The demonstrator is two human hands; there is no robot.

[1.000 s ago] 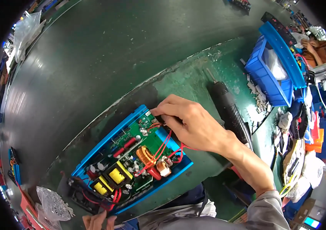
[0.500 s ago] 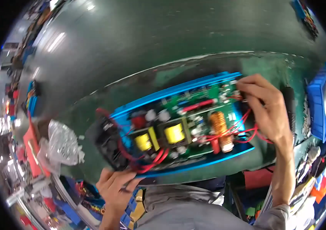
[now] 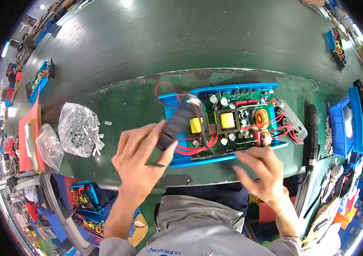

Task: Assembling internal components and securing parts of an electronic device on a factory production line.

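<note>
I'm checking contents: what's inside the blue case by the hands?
Visible: a green board, two yellow transformers, a copper coil and red wires. The black part in the left hand hides some of the case's left end; the board's underside is covered too.

Smooth blue metal is seen in the casing [image 3: 237,88], glossy clear plastic in the bag [image 3: 71,114], matt cloth in the shirt [image 3: 198,219], scuffing on the tabletop [image 3: 119,104].

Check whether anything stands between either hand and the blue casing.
Between the right hand and the casing, nothing visible; whether its fingers touch the near wall, I can't tell. Between the left hand and the casing's left end is the black part that this hand grips.
</note>
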